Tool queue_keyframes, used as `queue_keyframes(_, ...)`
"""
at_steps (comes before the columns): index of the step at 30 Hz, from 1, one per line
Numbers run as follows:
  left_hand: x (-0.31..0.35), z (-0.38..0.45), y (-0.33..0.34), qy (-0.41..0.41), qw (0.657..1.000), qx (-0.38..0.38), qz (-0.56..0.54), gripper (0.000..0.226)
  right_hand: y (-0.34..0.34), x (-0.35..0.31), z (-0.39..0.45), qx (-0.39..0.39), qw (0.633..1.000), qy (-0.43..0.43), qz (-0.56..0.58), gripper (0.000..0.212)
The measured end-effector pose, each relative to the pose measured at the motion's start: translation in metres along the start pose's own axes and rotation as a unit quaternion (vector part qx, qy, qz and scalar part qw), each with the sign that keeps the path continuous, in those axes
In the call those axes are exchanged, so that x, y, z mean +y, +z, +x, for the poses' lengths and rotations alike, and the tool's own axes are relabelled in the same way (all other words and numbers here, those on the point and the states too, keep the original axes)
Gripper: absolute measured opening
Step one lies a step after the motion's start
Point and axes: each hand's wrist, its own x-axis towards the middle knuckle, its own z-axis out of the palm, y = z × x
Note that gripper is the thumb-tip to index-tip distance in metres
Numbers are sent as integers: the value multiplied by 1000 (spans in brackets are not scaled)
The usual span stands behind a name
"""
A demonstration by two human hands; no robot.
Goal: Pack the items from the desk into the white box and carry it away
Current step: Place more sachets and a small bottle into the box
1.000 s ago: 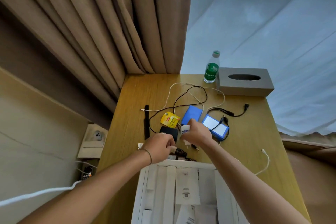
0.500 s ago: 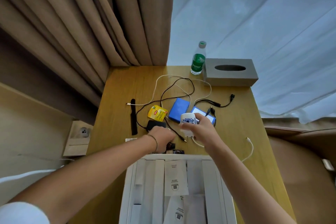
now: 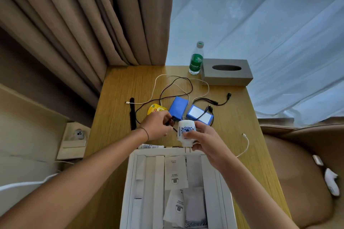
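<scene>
gripping two small items above the desk (image 3: 119,98), hands side by side just beyond the far rim of the white box (image 3: 133,173). left hand (image 3: 156,126) has its fingers curled round a small dark object (image 3: 170,122), mostly hidden, can't tell what it is. just right of it, the right hand (image 3: 204,141) holds a white plug-in device (image 3: 186,133) with a blue pattern, upright, long axis vertical, metal prongs pointing down toward the box rim. the two held items nearly touch; whether they are joined is hidden.

key relation: the open box lies straight toward the person from both hands, directly below and behind the wrists, long axis running away from the body. the right hand sits right over the far rim, so it looks nearer to a drop; probably just a short pull back and down.

left of the left hand: black strap (image 3: 132,113); under that wrist, a white tube (image 3: 150,146). beyond the hands: yellow packet (image 3: 155,108), two blue packs (image 3: 179,107), tangled cables (image 3: 175,83). further right, a white cable (image 3: 246,143) lies loose. all this seems still unpacked, so the task looks early.
</scene>
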Motion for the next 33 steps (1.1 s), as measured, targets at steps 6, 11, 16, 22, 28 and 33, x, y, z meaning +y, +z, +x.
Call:
queue_keyframes(6,12,-37,-16,-9,987,82,-141,30,-2,12,-29,-16,1000,-7,2,34)
queue_keyframes(11,19,-78,-23,-29,961,139,-237,35,13,33,-44,-68,998,5,1,40)
queue_keyframes(16,10,-127,-19,-69,922,154,-349,42,43,78,-44,-74,996,54,-2,37)
queue_keyframes(22,-15,-182,-19,-103,912,158,-364,38,76,118,-15,-12,993,99,-68,41)
queue_keyframes(28,-37,-227,-14,-130,921,161,-331,33,106,138,15,75,982,53,-165,25)
queue_keyframes(33,-44,-245,-7,-142,941,159,-261,31,122,139,22,116,954,14,-274,24)
